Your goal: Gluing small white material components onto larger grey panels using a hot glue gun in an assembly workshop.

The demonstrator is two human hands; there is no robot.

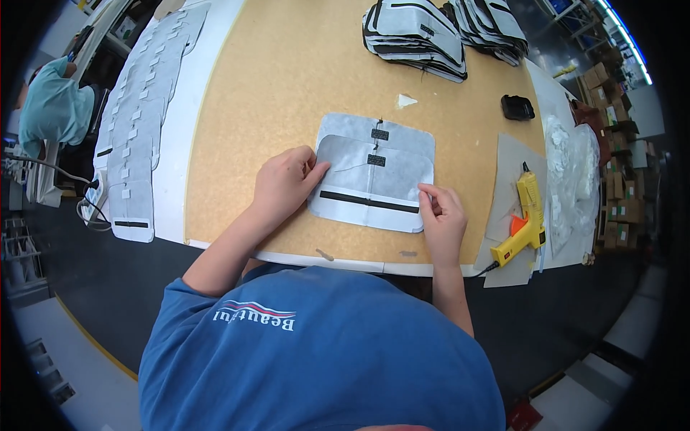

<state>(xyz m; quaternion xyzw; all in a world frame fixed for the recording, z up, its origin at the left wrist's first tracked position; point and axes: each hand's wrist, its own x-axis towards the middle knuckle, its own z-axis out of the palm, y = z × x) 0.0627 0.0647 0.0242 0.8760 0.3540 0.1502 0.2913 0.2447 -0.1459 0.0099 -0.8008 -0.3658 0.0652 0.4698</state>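
Two grey sheet-like panels with rounded corners lie overlapped on the tan table in front of me. The rear panel (410, 139) shows a small black patch and sticks out beyond the front panel (402, 176), which has a similar patch and a black strip (370, 202) along its near white band. My left hand (287, 181) is closed at the left edge of the panels, thumb against the fingers. At the right edge, my right hand (443, 214) pinches the front panel's border between thumb and fingers. Which layers each hand grips is partly hidden.
A yellow glue gun (527, 223) rests on grey cardboard (504, 176) at the right, beside clear plastic bags (571, 176). Stacked panels (413, 39) and a black box-like object (517, 108) lie farther back. Overlapping panels (147, 93) line the left; a person (54, 108) sits beyond.
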